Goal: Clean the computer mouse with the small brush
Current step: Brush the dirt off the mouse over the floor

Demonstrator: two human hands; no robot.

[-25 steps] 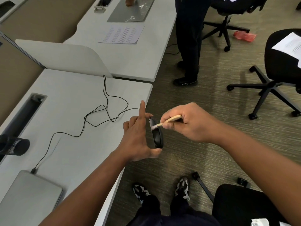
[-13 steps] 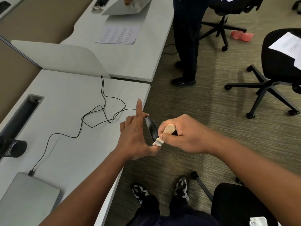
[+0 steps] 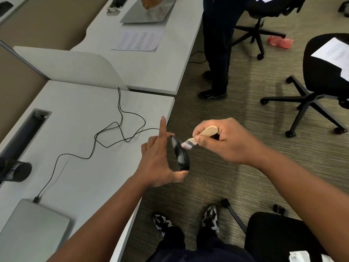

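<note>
A black wired computer mouse (image 3: 181,155) is held on edge just past the desk's right edge. My left hand (image 3: 157,158) grips it between the thumb below and curled fingers, with the index finger pointing straight up. My right hand (image 3: 220,140) grips a small brush with a pale wooden handle (image 3: 208,131). Its whitish bristles (image 3: 186,145) touch the upper part of the mouse's face. The mouse's black cable (image 3: 120,127) trails left in loops across the desk.
The white desk (image 3: 81,167) carries a closed grey laptop (image 3: 30,229), a black cylinder (image 3: 16,172) and a cable slot (image 3: 24,133). A person stands at the far desk (image 3: 215,53). Black office chairs (image 3: 321,76) stand on the carpet to the right.
The brush has swept from the mouse's top down to its lower end near my left thumb and back up to the upper part. My left hand keeps its hold.
</note>
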